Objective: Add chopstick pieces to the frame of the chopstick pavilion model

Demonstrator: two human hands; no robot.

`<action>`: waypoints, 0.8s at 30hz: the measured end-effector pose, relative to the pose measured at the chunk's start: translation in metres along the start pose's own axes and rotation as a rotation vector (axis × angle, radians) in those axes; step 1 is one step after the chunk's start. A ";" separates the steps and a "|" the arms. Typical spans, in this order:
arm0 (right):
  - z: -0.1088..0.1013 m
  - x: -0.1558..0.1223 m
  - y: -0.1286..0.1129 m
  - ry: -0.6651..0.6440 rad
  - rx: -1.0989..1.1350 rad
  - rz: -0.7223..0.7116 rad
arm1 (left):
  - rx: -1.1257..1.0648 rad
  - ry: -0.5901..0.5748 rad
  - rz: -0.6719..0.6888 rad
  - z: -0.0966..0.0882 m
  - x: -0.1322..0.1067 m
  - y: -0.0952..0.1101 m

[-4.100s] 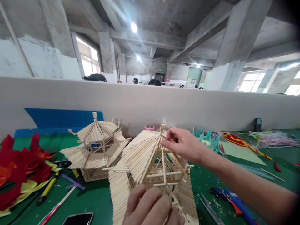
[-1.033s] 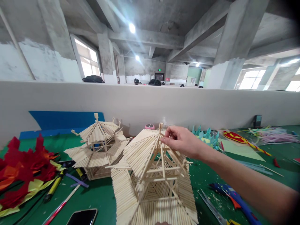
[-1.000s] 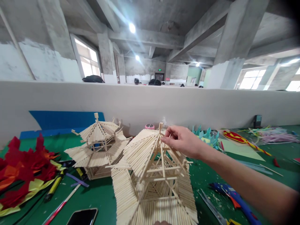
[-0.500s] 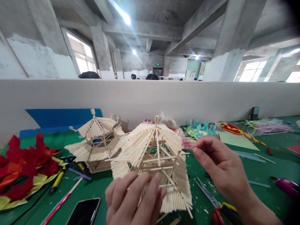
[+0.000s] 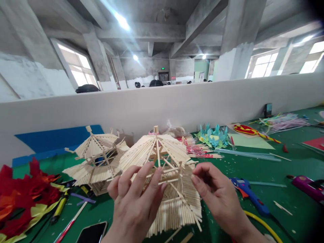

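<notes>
Holding left hand [image 5: 135, 206] wide-fingered before stick model [image 5: 176, 211], hiding its middle, leaving contact unclear; holding right hand [image 5: 221, 199] narrow-fingered beside it, not showing whether gripping anything.

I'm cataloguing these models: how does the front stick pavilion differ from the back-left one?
The front pavilion has an uncovered upper-roof section; the back-left pavilion shows filled upper panels. The left hand is at the front pavilion; the back-left pavilion stands farther from it. Both are pale sticks, two-tiered.
</notes>
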State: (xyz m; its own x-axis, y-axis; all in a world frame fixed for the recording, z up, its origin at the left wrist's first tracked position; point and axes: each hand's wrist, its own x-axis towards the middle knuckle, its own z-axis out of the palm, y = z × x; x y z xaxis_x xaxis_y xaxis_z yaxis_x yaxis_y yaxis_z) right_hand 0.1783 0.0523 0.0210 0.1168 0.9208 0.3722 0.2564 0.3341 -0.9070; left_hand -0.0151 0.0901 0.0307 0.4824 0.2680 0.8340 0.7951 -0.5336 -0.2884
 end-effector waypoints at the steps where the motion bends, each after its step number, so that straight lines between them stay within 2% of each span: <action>1: 0.001 0.000 0.001 0.016 0.018 0.002 | 0.005 0.006 0.007 0.001 0.000 -0.001; 11: 0.006 0.002 0.008 0.045 0.074 0.008 | 0.015 0.035 0.035 0.003 0.001 -0.003; 20: 0.002 0.001 0.015 -0.014 0.026 -0.036 | 0.007 0.016 0.038 0.005 0.003 -0.005; 24: -0.004 -0.002 0.018 -0.001 -0.015 -0.045 | -0.013 0.010 -0.001 -0.001 0.002 -0.004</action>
State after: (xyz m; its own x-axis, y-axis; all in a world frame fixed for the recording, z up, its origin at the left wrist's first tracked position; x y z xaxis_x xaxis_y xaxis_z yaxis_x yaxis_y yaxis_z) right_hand 0.1861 0.0554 0.0044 0.1036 0.9050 0.4125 0.2757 0.3724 -0.8862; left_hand -0.0173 0.0918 0.0338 0.4777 0.2604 0.8391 0.7908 -0.5434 -0.2816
